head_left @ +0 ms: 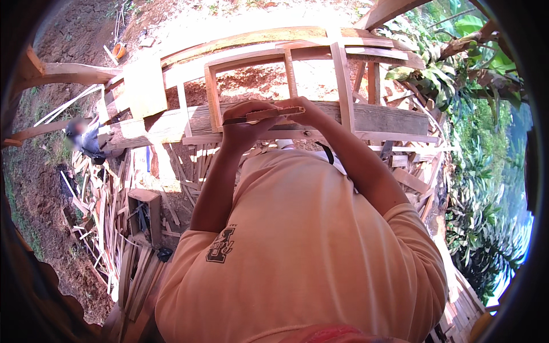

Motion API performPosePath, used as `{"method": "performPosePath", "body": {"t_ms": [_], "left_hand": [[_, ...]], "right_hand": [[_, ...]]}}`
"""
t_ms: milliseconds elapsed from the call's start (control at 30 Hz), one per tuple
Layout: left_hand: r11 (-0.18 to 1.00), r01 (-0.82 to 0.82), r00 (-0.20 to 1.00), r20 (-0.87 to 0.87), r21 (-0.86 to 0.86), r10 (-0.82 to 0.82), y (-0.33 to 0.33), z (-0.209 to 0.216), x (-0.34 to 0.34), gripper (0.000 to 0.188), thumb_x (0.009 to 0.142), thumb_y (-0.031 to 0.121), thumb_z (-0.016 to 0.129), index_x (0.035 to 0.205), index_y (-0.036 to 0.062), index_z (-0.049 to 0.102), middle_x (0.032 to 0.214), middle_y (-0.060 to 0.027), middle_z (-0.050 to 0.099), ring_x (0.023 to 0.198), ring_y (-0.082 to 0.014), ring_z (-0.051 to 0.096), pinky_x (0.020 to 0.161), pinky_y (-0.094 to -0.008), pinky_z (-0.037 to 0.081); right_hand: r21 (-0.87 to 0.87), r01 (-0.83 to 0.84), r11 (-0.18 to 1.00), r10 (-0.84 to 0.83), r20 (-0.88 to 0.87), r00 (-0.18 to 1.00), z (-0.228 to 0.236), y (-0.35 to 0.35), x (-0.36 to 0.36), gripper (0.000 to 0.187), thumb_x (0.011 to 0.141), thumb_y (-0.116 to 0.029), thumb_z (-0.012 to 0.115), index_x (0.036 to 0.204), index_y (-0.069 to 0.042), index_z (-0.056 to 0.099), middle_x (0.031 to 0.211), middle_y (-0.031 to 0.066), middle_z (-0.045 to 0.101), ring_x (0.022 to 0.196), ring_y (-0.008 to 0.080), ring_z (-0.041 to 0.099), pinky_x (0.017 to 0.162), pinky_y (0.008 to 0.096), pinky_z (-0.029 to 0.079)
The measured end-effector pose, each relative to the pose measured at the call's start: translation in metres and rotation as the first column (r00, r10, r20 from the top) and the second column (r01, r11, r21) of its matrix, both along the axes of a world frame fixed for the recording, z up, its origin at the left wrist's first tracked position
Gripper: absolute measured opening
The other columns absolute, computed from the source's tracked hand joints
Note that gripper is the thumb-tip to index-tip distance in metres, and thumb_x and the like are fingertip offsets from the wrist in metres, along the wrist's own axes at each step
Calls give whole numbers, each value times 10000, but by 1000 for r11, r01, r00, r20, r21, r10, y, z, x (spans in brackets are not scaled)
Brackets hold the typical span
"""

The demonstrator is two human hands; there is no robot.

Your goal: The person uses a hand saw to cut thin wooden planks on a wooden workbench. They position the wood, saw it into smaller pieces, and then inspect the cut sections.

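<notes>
Both my hands meet in front of my chest, above a wooden frame [215,97] on the bench. A short, narrow piece of wood [264,114] lies between them, roughly level. My left hand [243,127] is closed around its left part. From that same hand a thin dark strip [233,121] sticks out to the left; its kind cannot be made out. My right hand [307,112] grips the piece near its right end, with the fingers partly hidden.
A weathered plank [394,119] runs across the bench, with an upright slat [342,86] right of the frame. A pale board [147,86] lies at the left. Below stand a wooden box [146,208] and piles of offcuts [108,228]. A person [91,140] is at the far left.
</notes>
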State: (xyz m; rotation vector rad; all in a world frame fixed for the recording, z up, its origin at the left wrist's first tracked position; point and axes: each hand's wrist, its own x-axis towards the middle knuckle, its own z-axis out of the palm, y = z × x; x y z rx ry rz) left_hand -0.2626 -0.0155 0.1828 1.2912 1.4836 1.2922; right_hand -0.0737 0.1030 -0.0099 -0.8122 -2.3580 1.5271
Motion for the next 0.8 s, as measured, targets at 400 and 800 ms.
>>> {"method": "performPosePath", "body": {"t_ms": [400, 800], "left_hand": [[999, -11, 1000, 16, -35, 11, -5, 3, -2, 208, 762, 19, 894, 923, 9, 763, 919, -80, 774, 856, -142, 738, 758, -290, 607], [992, 66, 998, -5, 106, -66, -16, -14, -2, 147, 846, -34, 798, 976, 16, 752, 949, -103, 789, 885, -172, 768, 809, -294, 617]], "right_hand": [[475, 500, 724, -688, 550, 474, -66, -10, 183, 449, 879, -290, 786, 1188, -20, 602, 1126, 228, 656, 1095, 421, 638, 946, 510, 520], [511, 497, 701, -703, 612, 362, -35, -6, 147, 513, 865, -382, 800, 1165, -41, 561, 1151, 199, 669, 1078, 397, 678, 891, 499, 567]]}}
